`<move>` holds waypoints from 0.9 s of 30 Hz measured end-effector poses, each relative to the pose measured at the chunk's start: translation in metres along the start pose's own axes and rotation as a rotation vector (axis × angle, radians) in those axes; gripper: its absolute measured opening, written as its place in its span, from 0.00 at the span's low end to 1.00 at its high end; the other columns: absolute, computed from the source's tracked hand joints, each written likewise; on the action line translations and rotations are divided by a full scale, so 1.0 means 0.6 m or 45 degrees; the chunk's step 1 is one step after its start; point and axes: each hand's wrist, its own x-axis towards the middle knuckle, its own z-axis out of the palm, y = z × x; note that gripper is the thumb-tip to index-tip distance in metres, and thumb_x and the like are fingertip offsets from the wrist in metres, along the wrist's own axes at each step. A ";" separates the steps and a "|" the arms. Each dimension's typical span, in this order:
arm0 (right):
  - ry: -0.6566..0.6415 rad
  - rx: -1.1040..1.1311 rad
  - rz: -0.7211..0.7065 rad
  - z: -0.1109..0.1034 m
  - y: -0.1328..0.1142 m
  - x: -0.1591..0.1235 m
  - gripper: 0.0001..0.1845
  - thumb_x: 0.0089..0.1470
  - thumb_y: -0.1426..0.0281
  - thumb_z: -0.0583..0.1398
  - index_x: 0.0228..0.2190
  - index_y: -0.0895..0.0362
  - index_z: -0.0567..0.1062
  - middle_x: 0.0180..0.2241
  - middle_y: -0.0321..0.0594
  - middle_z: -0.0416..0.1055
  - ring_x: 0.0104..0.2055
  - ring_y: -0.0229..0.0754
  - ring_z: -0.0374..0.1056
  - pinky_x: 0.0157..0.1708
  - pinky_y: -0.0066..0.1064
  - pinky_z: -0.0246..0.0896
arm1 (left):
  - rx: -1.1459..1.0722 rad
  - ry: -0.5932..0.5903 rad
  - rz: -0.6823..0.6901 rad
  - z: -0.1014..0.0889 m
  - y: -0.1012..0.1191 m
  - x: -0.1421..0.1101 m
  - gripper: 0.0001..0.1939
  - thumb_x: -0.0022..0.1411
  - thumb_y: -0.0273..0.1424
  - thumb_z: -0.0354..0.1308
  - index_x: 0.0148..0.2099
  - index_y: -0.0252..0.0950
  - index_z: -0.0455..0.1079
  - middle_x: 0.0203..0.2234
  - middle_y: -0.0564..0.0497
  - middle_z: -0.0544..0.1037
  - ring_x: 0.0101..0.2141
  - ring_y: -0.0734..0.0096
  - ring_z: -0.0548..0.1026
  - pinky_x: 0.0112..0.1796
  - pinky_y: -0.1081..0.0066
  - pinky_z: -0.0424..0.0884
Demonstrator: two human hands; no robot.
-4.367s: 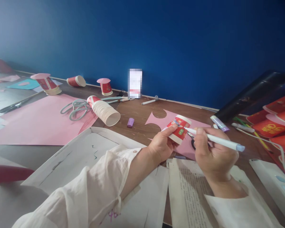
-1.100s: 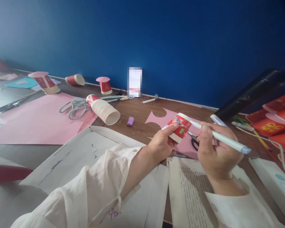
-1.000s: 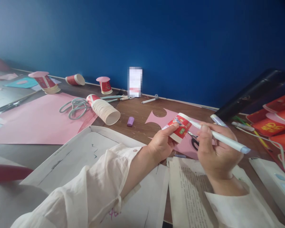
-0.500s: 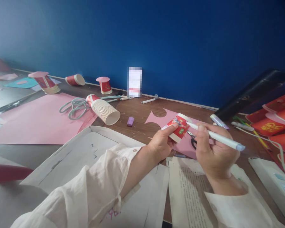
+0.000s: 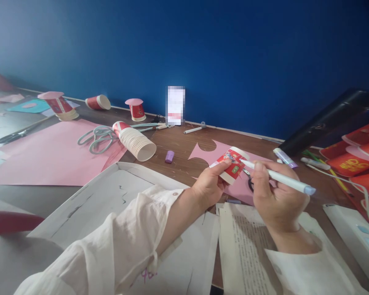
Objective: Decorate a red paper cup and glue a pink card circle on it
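Note:
My left hand is closed round a red paper cup with a printed figure, tilted, its pale rim towards me. In my right hand is a white marker pen, pinched between thumb and fingers. The pen's tip touches or nearly touches the cup's red side; the exact contact is too small to tell. Under both hands lies a pink paper sheet with round pieces cut out. Scissors rest on it, mostly hidden behind my right hand.
A stack of paper cups lies beside a grey cord. A purple cap and a glue stick are close by. Printed pages and a power strip sit at front right. A phone leans on the wall.
The pen tip has shifted from near the cup's upper edge about a second ago down to its red side, my right hand moving slightly left. My left hand and the cup stay almost still.

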 end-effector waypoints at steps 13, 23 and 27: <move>-0.002 0.001 -0.056 0.000 -0.011 0.004 0.08 0.61 0.68 0.60 0.32 0.58 0.78 0.27 0.41 0.78 0.29 0.42 0.73 0.30 0.32 0.66 | 0.017 -0.005 -0.024 0.000 0.002 -0.001 0.08 0.59 0.30 0.65 0.40 0.31 0.77 0.36 0.45 0.81 0.36 0.68 0.78 0.48 0.68 0.71; 0.012 0.002 -0.052 0.000 -0.015 0.002 0.07 0.60 0.69 0.60 0.32 0.57 0.78 0.25 0.39 0.77 0.26 0.40 0.72 0.26 0.30 0.65 | 0.003 0.008 -0.024 0.000 0.002 -0.001 0.08 0.58 0.30 0.66 0.39 0.32 0.76 0.35 0.46 0.81 0.36 0.68 0.78 0.48 0.67 0.71; 0.019 -0.016 -0.068 0.000 -0.013 0.001 0.07 0.60 0.69 0.61 0.32 0.58 0.78 0.26 0.39 0.77 0.27 0.40 0.72 0.27 0.30 0.65 | 0.002 0.017 -0.018 0.000 0.002 0.000 0.08 0.58 0.30 0.66 0.39 0.31 0.77 0.35 0.46 0.81 0.35 0.69 0.78 0.47 0.68 0.71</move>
